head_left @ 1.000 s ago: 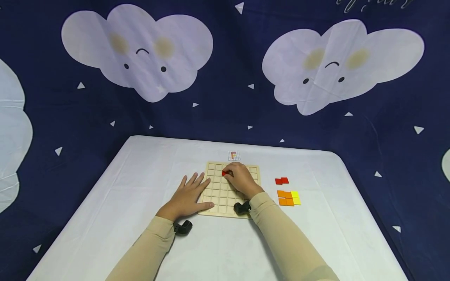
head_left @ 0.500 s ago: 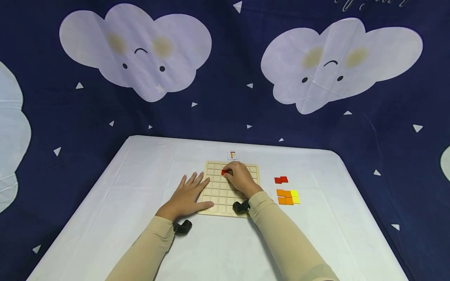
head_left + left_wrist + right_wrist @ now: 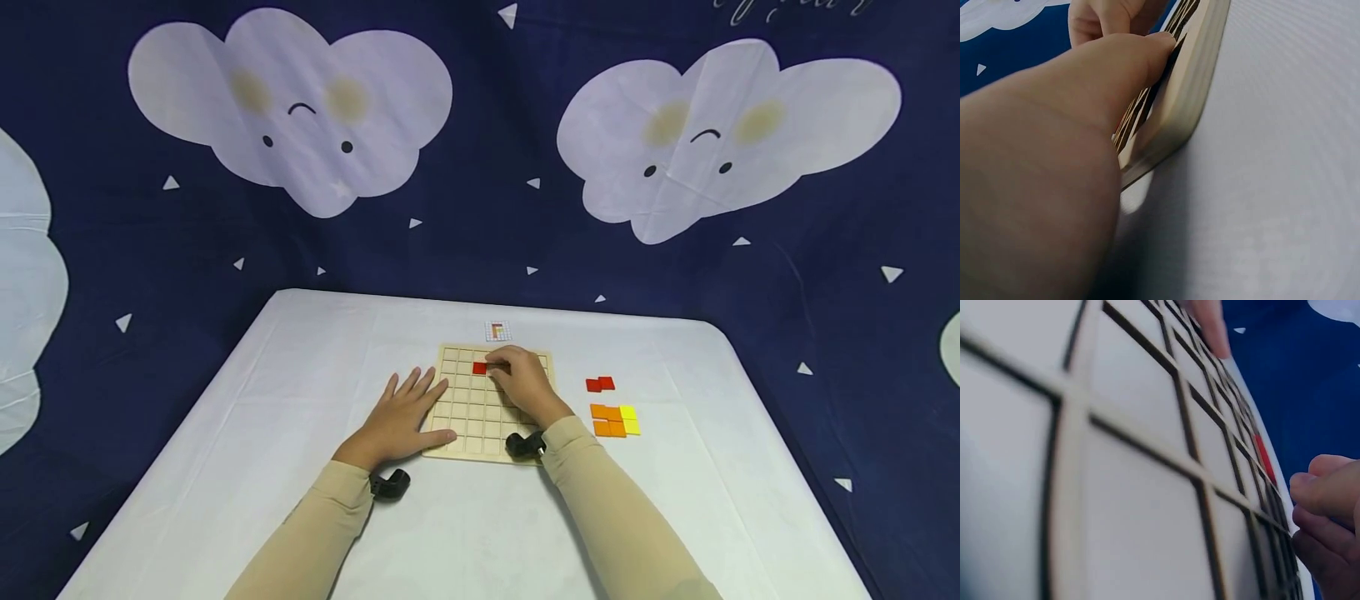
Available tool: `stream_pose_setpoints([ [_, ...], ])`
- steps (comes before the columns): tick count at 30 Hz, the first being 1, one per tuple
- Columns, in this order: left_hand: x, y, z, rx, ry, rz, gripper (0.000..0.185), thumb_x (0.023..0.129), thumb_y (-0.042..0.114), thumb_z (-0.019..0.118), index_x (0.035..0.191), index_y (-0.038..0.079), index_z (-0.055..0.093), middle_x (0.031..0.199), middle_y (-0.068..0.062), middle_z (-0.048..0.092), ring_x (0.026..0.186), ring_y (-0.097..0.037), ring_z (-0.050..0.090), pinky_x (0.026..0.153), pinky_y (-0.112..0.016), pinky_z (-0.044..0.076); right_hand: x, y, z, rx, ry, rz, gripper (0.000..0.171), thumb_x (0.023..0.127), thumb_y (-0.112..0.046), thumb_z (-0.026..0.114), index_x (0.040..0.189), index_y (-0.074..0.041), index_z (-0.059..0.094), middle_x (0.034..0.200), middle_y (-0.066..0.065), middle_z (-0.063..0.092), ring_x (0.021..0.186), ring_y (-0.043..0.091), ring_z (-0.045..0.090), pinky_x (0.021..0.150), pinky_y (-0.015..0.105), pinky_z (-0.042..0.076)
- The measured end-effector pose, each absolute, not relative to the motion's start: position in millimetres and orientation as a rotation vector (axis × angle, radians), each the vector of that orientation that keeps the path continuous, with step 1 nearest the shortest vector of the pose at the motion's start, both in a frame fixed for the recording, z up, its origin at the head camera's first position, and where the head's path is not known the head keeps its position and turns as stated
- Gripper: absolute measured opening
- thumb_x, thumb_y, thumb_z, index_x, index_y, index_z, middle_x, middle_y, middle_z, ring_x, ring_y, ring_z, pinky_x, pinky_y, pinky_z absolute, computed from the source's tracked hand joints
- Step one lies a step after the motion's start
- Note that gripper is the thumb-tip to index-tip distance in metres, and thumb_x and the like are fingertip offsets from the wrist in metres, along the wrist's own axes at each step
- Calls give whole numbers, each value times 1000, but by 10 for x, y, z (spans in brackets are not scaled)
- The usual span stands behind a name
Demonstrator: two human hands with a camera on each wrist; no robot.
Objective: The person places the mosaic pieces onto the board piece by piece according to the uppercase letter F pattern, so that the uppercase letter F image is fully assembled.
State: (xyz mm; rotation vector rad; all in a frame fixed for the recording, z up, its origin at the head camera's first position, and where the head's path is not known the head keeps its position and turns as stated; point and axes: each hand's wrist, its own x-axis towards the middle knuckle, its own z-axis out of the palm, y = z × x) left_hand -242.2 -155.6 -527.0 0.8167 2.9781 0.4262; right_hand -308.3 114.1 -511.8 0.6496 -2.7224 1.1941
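A wooden grid board [image 3: 480, 429] lies on the white table, one red square tile [image 3: 479, 368] set in a cell of an upper row. My left hand [image 3: 401, 423] rests over the board's left side with fingers spread. Its thumb lies by the near left corner, and in the left wrist view the left hand [image 3: 1041, 144] overlaps the board's edge. Just right of the red tile is my right hand [image 3: 522, 382], fingers loosely bent. In the right wrist view the right hand [image 3: 1329, 509] shows nothing between thumb and fingers, close beside the seated red tile [image 3: 1264, 458].
Right of the board lie two red tiles [image 3: 600, 384]. Nearer than these are several orange tiles [image 3: 609, 422] and yellow tiles [image 3: 630, 421] grouped together. Behind the board lies a small printed card [image 3: 498, 331] with a coloured grid. A dark blue cloud-patterned cloth [image 3: 495, 233] hangs behind the table.
My right hand has let go of the red tile and shifted a little to the right, uncovering it in its cell. My left hand has stayed in place.
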Motion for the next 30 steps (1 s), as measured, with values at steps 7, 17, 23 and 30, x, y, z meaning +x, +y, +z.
stream_pose_setpoints([
  [7, -2419, -1544, -5267, 812, 2974, 423, 101, 93, 81, 50, 167, 15, 32, 173, -13, 17, 159, -37, 8, 123, -62, -1, -3024, 1489, -4988, 536, -2639, 1247, 26, 99, 2, 72, 124, 2, 74, 126, 14, 71, 118, 32, 67, 98, 42, 55],
  [17, -2417, -1546, -5271, 792, 2964, 436, 102, 93, 81, 50, 168, 15, 30, 174, -12, 16, 159, -36, 7, 123, -62, -1, -3070, 2367, -4961, 326, -2637, 1078, 26, 96, -2, 74, 122, 3, 75, 126, 22, 70, 117, 41, 66, 101, 54, 51],
  [23, -2427, -1544, -5279, 802, 2969, 450, 101, 93, 80, 51, 167, 14, 32, 173, -13, 17, 159, -37, 8, 123, -61, -2, -2962, 2842, -5053, 287, -2885, 1000, 36, 98, -3, 70, 133, 2, 69, 136, 22, 65, 127, 39, 59, 109, 56, 44],
  [30, -2411, -1536, -5277, 791, 2967, 444, 102, 93, 81, 51, 168, 15, 31, 174, -13, 15, 159, -36, 6, 123, -60, -3, -2849, 3028, -5134, 383, -2884, 936, 33, 94, -1, 76, 127, 1, 73, 133, 21, 67, 130, 42, 57, 113, 58, 39],
])
